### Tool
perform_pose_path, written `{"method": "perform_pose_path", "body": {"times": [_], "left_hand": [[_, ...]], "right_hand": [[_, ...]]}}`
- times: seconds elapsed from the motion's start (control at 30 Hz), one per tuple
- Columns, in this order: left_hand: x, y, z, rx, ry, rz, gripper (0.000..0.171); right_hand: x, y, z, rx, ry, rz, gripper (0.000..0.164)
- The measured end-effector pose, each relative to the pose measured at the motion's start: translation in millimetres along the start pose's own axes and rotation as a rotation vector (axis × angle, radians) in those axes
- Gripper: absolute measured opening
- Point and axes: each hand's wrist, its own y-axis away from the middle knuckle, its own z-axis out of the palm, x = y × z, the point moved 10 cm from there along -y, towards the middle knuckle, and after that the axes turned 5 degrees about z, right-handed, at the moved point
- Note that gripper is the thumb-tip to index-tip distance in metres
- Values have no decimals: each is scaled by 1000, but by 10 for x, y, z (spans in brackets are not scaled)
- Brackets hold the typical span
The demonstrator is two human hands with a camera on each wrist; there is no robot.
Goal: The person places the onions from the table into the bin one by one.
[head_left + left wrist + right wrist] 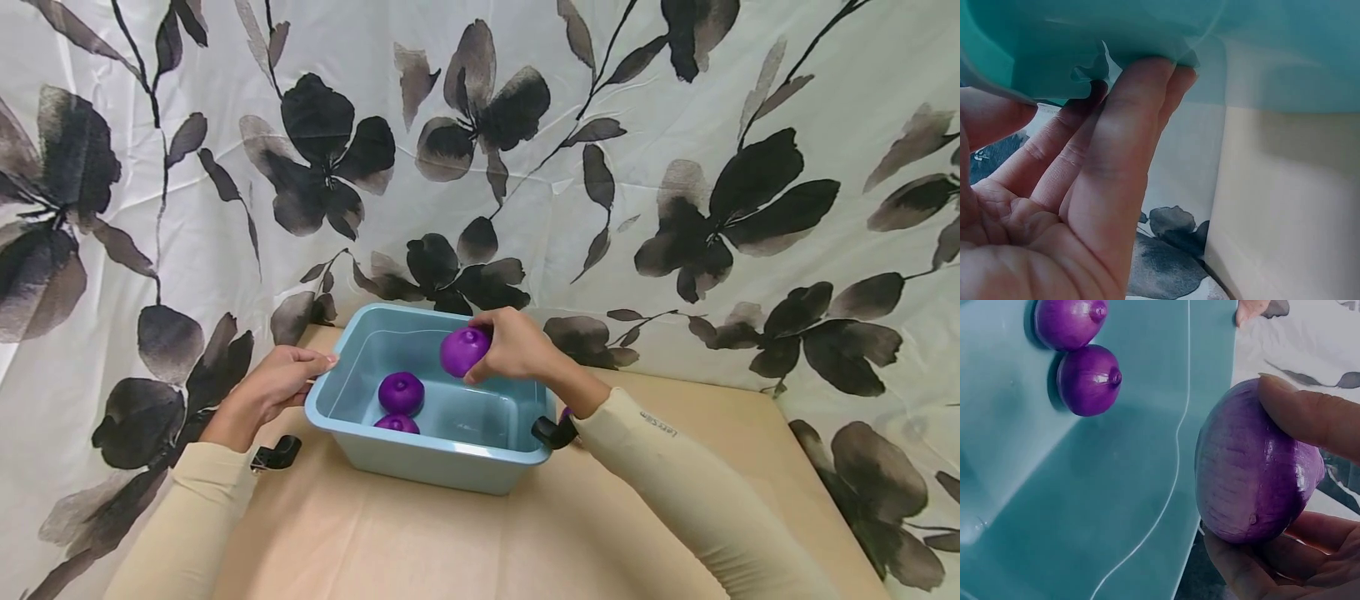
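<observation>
My right hand (513,343) holds a purple onion (464,352) over the far side of a light blue plastic bin (442,477). The right wrist view shows the thumb on one side of this onion (1254,469) and the fingers on the other. Inside the bin, toward its left end, two more onions (401,393) sit side by side, touching. At the left end my left hand (277,383) grips the bin's rim. Its thumb lies over the edge, and the fingers (1122,131) press against the outer wall from below.
The bin stands on a table with a tan cover (420,542). Behind the table hangs a white cloth (555,217) with dark flowers. A bit of something purple (567,412) shows beside the right wrist, mostly hidden by it. Black camera mounts (277,452) sit on both wrists.
</observation>
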Motion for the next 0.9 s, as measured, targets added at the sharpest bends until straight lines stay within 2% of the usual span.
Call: {"method": "perform_pose_path", "body": {"times": [0.33,0.53,0.9], "left_hand": [[-4,33,-2,3,1,6,54],[-27,23,-17,9,4,9,53],[-41,-8,-27,-3,54,26,52]], "right_hand": [[-48,-234,228,-20,45,-12,73],[8,-352,409,-38,57,25,73],[110,-513,702,-96,129,58,81]]}}
